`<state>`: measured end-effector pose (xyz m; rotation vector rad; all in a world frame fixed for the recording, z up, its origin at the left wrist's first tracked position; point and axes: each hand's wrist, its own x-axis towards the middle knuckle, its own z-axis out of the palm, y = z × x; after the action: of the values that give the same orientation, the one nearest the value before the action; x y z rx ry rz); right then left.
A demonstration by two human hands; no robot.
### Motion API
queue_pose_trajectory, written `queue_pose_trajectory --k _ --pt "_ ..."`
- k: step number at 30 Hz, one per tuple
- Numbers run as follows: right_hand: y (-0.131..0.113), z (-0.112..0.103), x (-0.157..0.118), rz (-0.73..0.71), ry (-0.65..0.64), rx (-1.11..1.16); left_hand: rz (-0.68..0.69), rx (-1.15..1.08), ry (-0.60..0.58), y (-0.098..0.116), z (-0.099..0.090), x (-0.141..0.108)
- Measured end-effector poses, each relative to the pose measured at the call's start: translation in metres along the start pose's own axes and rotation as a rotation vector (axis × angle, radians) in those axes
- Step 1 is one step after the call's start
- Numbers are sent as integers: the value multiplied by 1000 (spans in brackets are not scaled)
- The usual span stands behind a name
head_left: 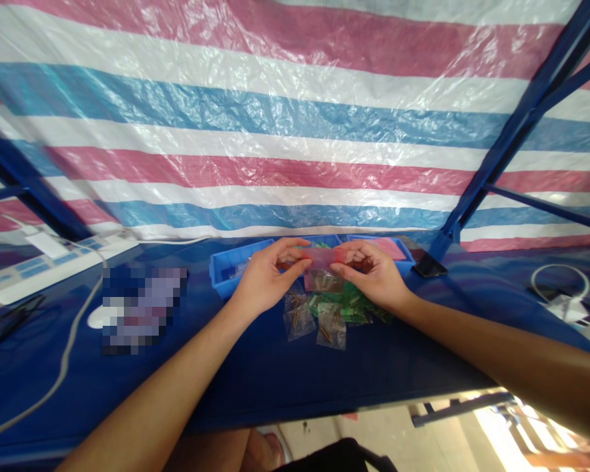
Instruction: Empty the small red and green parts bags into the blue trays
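Between my two hands a small pink translucent plastic bag (pixel 324 258) is stretched out above the table. My left hand (pixel 270 275) pinches its left edge, thumb against fingers. The opposite edge is pinched by my right hand (pixel 372 274). Just below lie a clear plastic bag (pixel 297 316) with brass-coloured pins and a second clear bag (pixel 331 328) with similar pieces. Several green bags (pixel 354 311) lie beside them, partly under my right hand. Whether the pink bag contains anything is hard to make out.
A blue bin (pixel 220 278) stands left of my hands; another blue bin (pixel 407 266) at right holds pink bags. A middle bin is mostly hidden. A dark phone (pixel 430 265) lies right, a white cable (pixel 66 354) and power strips (pixel 39 269) left. The blue table (pixel 275 387) ends near my lap.
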<state>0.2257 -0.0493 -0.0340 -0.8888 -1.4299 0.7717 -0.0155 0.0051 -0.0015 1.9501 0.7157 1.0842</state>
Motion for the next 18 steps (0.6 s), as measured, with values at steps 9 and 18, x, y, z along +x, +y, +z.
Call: queue_pose_trajectory --k 9,18 --pt "-1 0 4 47 -3 13 121 131 120 2 -1 2" --pt "-12 3 -6 18 -108 37 222 252 -218 13 3 -6"
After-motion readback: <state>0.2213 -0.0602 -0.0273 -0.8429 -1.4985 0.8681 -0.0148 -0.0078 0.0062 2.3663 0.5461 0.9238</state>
